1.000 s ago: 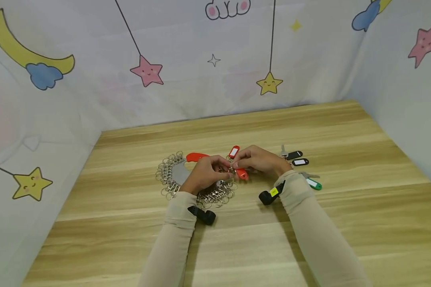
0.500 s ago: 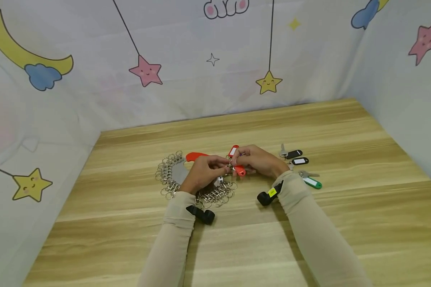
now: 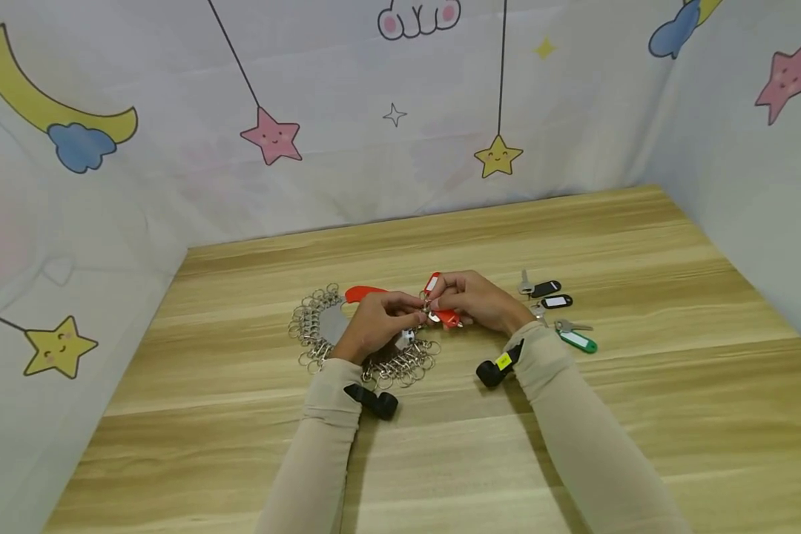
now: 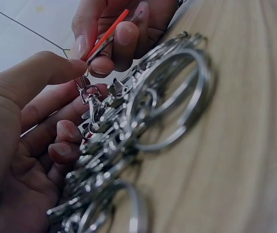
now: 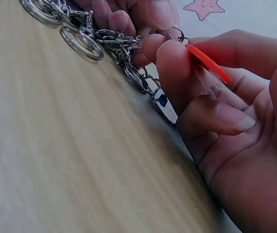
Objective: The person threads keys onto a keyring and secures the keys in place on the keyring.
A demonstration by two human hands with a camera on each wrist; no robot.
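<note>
My left hand (image 3: 377,322) pinches a small metal split ring (image 5: 178,33) between thumb and index finger; a swivel clasp (image 4: 92,94) hangs just under those fingertips. Facing it, my right hand (image 3: 477,300) grips a red key tag (image 3: 449,317) with a silver key (image 4: 104,48) along it. In the right wrist view the tag (image 5: 209,63) juts out edge-on between the fingers, close to the ring. Both hands meet over a bunch of metal clasps and rings (image 3: 400,365). A second red tag (image 3: 431,284) with a white label shows just behind the right fingertips.
Under the left hand lies a grey plate (image 3: 332,322) with a red handle (image 3: 363,294), edged with clasps and rings. Right of the right hand are two black tags (image 3: 546,289), a green tag (image 3: 577,341) and loose keys (image 3: 526,282). Printed cloth (image 3: 347,185) walls the table.
The red tag in the right hand has turned and sits flatter, with its key showing beside it. Both hands stay together at nearly the same spot.
</note>
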